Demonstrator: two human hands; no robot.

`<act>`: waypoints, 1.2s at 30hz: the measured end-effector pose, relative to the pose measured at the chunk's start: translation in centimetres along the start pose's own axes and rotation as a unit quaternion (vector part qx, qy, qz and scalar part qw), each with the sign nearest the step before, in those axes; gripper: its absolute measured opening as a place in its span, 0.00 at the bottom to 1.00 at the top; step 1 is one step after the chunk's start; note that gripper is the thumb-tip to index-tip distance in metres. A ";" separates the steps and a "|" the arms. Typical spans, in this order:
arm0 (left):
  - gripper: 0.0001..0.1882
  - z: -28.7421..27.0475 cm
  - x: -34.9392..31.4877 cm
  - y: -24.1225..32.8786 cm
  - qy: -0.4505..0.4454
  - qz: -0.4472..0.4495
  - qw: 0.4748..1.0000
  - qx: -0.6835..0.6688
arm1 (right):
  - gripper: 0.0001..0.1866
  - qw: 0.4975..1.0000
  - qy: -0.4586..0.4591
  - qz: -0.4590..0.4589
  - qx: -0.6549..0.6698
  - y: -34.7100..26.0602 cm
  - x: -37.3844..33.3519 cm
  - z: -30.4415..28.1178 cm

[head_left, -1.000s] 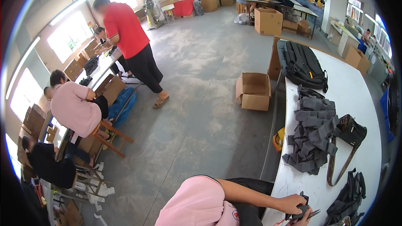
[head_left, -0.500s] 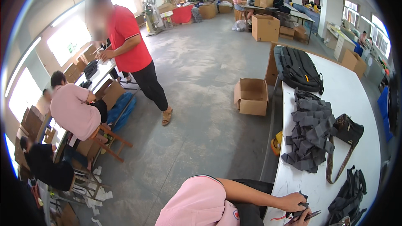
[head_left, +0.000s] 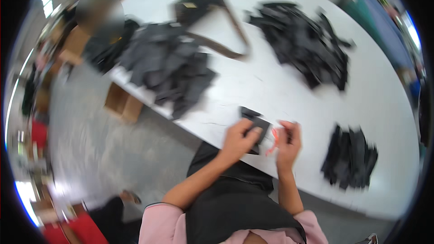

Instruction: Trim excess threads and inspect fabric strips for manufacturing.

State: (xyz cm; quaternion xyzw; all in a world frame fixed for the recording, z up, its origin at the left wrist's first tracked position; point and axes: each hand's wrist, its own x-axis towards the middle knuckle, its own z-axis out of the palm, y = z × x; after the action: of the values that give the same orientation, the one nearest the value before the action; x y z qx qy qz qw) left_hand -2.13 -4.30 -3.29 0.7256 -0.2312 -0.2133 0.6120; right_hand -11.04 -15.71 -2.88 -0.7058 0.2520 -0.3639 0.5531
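Note:
My left hand (head_left: 239, 141) presses on a small dark grey fabric piece (head_left: 261, 130) at the table's near edge, thumb on top and fingers closed on it. To its right, my right hand (head_left: 287, 147) is raised a little, its fingers curled round scissors (head_left: 290, 135), of which only a dark blurred part shows. A red-orange string (head_left: 274, 140) lies beside these fingers, between my two hands. Motion blurs the details.
On the white table (head_left: 280, 101) lie a heap of dark grey fabric pieces (head_left: 169, 63), black straps (head_left: 307, 40) and a stack of black strips (head_left: 350, 158). A dark shoulder bag (head_left: 201, 4) sits at the back. A cardboard box (head_left: 123, 101) stands on the floor.
My view has swung right and down onto the table, so both hands now show near the middle. My hands have come apart; the left keeps the fabric piece, the right the scissors.

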 end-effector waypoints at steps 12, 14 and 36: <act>0.09 2.0 -0.5 -1.0 -0.096 -0.153 0.970 -0.165 | 0.15 0.979 0.021 -0.017 -0.201 -0.5 -3.9 -3.8; 0.09 1.8 -0.8 -1.4 -0.101 -0.112 0.980 -0.132 | 0.15 0.976 0.012 -0.032 -0.214 -0.2 -3.8 -3.6; 0.08 1.6 -0.6 -0.5 -0.134 -0.095 0.983 -0.080 | 0.14 0.963 0.008 -0.091 -0.254 0.3 -3.7 -3.3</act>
State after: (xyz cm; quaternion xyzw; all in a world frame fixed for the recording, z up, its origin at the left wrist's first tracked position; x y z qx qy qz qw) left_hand -3.47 -5.13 -4.05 0.6581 -0.2233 -0.3834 0.6082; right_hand -15.87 -15.00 -3.59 -0.8402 0.2752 -0.3426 0.3178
